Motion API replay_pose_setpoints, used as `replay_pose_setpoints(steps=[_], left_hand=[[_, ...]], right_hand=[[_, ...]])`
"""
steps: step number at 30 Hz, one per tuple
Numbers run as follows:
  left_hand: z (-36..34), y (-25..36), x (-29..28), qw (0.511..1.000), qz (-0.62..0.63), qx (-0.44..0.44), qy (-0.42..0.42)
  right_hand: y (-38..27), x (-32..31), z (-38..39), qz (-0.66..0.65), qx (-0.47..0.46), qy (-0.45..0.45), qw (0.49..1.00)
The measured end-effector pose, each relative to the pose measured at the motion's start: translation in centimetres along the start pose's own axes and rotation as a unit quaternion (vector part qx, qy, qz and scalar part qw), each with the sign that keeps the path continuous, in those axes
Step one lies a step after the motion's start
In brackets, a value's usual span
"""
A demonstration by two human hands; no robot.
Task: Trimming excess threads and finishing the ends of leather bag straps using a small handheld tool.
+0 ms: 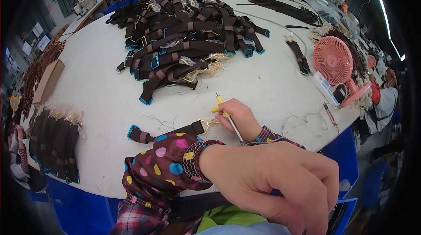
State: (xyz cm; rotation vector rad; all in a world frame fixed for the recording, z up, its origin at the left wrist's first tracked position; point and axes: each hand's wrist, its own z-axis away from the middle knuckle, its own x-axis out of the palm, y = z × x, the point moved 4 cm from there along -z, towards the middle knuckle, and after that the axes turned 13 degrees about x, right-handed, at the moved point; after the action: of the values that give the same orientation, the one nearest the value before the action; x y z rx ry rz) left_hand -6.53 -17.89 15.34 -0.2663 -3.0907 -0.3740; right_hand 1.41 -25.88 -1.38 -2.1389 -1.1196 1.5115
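Observation:
My right hand point(239, 116) grips a slim pen-shaped tool point(233, 126) with a yellow grip and silver shaft, its thin dark tip pointing away from me. Just left of that hand lies a dark brown strap point(186, 130) with a turquoise-covered buckle at its left end and a gold metal ring and clasp at its right end. My left hand point(272, 178) reaches across to the right, close to the camera, above the table's near edge. Its fingers are curled downward and together; whatever they hold, if anything, is hidden. The left sleeve covers part of the strap.
Many similar straps point(184, 29) are heaped at the far middle of the white table point(245, 81). A strap bundle point(55, 147) and a cardboard box point(48, 81) are at left. At right stand a pink fan point(333, 61), a power strip point(324, 88) and a pink corded pen tool point(330, 113).

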Motion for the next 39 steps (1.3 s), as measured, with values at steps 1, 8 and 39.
replay_pose_setpoints(steps=[1, 8, 39], left_hand=[[0.2, -0.5, 0.8, 0.990, 0.112, 0.060, 0.066], [1.3, 0.0, -0.2, 0.982, 0.147, 0.098, 0.072], [2.2, -0.5, 0.8, 0.965, 0.187, -0.169, -0.077]], right_hand=[[0.0, -0.1, 0.0, 0.001, 0.003, 0.001, 1.000], [-0.1, 0.2, -0.4, 0.001, 0.008, -0.002, 1.000], [0.3, 0.3, -0.1, 0.012, 0.003, -0.021, 1.000]])
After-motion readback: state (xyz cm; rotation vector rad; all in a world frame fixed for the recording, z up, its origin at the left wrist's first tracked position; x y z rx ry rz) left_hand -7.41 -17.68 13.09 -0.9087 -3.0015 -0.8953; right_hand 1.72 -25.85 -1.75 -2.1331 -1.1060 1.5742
